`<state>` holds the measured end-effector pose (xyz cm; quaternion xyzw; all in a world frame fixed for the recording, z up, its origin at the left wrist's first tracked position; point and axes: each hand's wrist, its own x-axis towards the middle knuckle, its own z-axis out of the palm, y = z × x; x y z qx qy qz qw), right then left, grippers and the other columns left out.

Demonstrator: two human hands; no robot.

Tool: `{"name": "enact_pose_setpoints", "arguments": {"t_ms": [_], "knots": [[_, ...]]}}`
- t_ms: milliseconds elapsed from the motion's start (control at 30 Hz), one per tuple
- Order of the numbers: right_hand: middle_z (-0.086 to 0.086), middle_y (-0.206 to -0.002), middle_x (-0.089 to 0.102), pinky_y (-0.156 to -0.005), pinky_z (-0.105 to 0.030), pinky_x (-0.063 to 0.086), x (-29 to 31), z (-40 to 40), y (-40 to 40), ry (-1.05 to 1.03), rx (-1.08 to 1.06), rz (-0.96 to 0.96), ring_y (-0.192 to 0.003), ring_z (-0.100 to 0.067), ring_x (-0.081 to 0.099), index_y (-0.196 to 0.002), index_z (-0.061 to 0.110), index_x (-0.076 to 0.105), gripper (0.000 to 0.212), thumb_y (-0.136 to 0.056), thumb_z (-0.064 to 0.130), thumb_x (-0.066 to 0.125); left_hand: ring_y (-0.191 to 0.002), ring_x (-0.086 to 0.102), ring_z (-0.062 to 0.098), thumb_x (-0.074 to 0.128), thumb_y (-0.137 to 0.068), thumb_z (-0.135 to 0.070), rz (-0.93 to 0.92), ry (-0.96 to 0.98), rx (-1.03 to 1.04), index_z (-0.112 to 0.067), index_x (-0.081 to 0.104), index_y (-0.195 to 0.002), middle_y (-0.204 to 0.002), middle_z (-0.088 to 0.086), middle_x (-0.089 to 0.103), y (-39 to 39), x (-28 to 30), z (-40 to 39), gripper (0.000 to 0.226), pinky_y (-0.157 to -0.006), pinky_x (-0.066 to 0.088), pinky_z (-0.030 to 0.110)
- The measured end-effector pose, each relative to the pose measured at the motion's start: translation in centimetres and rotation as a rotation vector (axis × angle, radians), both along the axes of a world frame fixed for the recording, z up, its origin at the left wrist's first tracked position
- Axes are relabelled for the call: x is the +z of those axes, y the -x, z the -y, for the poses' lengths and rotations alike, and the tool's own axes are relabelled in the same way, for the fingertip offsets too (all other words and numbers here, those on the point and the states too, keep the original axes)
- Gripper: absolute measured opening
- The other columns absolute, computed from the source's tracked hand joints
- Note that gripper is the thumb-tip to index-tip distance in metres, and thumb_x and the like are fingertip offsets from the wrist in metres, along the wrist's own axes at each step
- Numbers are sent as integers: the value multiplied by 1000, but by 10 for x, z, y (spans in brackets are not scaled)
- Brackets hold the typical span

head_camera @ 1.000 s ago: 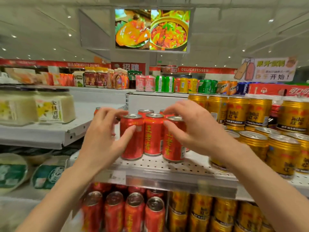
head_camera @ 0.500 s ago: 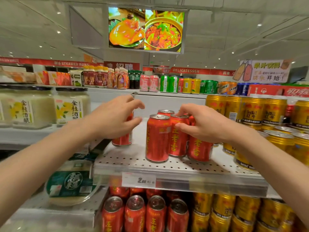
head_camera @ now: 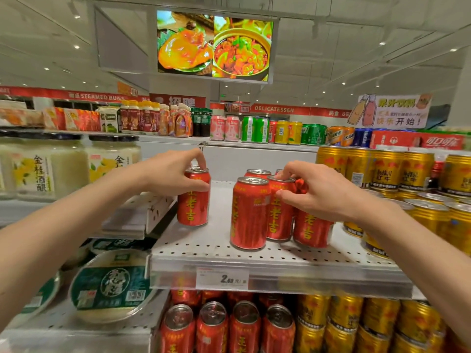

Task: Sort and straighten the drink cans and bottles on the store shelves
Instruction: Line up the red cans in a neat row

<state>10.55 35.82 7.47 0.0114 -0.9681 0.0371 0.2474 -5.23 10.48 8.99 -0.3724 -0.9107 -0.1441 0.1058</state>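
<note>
Your left hand [head_camera: 173, 174] grips a lone red aluminium drink can with yellow characters [head_camera: 193, 200], its fingers [head_camera: 201, 159] curled over the rim and the thumb pressed against the side. That can stands upright at the left end of the white perforated metal shelf [head_camera: 204, 248], apart from the rest of its kind. Your right hand [head_camera: 318, 192] reaches into a cluster of matching red cans [head_camera: 251, 212] near the middle of the same shelf; its fingers pinch the top of the second can in the front row [head_camera: 279, 212], with the thumb against that can's upper wall. The cluster stands upright, its cans touching one another. Just to the right, gold energy drink cans [head_camera: 387, 169] are stacked in tiers. A white price tag [head_camera: 221, 278] sits on the shelf's front edge. Below it, more red cans [head_camera: 211, 327] and gold cans [head_camera: 344, 324] fill the lower shelf. To the left stand glass jars with pale contents [head_camera: 51, 166].
</note>
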Motion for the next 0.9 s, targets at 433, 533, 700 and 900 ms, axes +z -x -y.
{"name": "enact_pose_setpoints", "arguments": {"t_ms": [433,533,700,900], "knots": [[10,-131,61,-100,-36,46,11,12,-5,3,5,-41,-121,-13,56,-129,33,62,42,-98,52,40,-94,59,-5,70,-88,-46,148,-185,-157,-44,50,-132,-103,-31,52,-27,-13,33,48,-69,42,12],[12,-129,61,-101,-33,44,9,35,-3,29,70,-76,-119,-7,53,-128,33,61,59,-89,71,38,-95,57,-6,73,-87,-40,187,-232,-166,-45,53,-128,-103,-29,52,-22,-13,32,46,-68,40,13],[8,-122,66,-98,-39,49,5,56,9,-72,80,11,-112,-12,57,-124,32,61,60,-80,73,57,-107,54,-6,76,-84,-39,206,-270,-193,-44,57,-124,-121,-17,59,-14,-14,32,44,-72,40,14],[18,-114,68,-95,-28,49,14,58,24,59,182,50,-108,-2,61,-117,36,67,42,-81,57,74,-109,56,-1,78,-82,-39,218,-306,-211,-44,59,-120,-124,-14,59,-8,-16,32,43,-73,45,19]]}}
